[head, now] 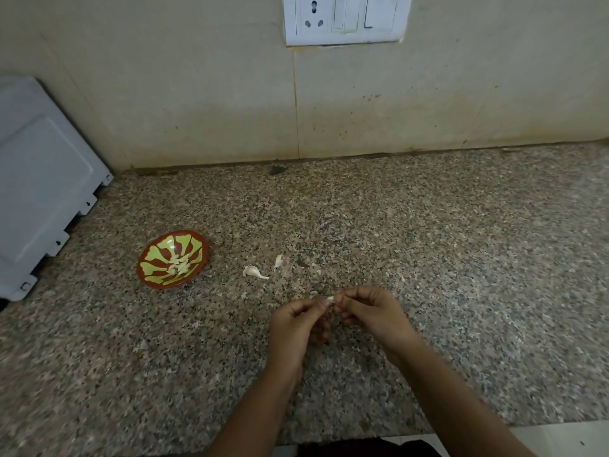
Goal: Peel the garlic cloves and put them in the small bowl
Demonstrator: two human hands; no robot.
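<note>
**Together, both hands pinch one clove above the worktop**

Taking the middle of the head view as the dial's centre, the left hand [298,319] and the right hand [369,311] meet at about six o'clock, low over the speckled brown-and-grey granite worktop [428,258]. Between their fingertips sits a small pale garlic clove [330,298]. The thumb and forefinger of each hand are curled in and pinch it from opposite sides, the left hand from the left and the right hand from the right. The other fingers of both hands are folded toward the palms. How much skin the clove carries is too small to tell. Both forearms run in from the bottom edge.

At about eight o'clock, well apart from the hands, the small round bowl [158,250], red-brown with a yellow-green leaf pattern, stands on the worktop. In its bottom lie several cream-coloured peeled cloves [179,263] in a loose heap.

Between the bowl and the hands, at about seven o'clock, two white unpeeled cloves [253,271] with thin tails lie on the worktop, near each other but apart.

At nine to ten o'clock a grey-white plastic panel [43,179] stands at the left edge. At twelve o'clock a white switch plate [346,18] with a socket is set in the beige tiled wall [197,110].
</note>
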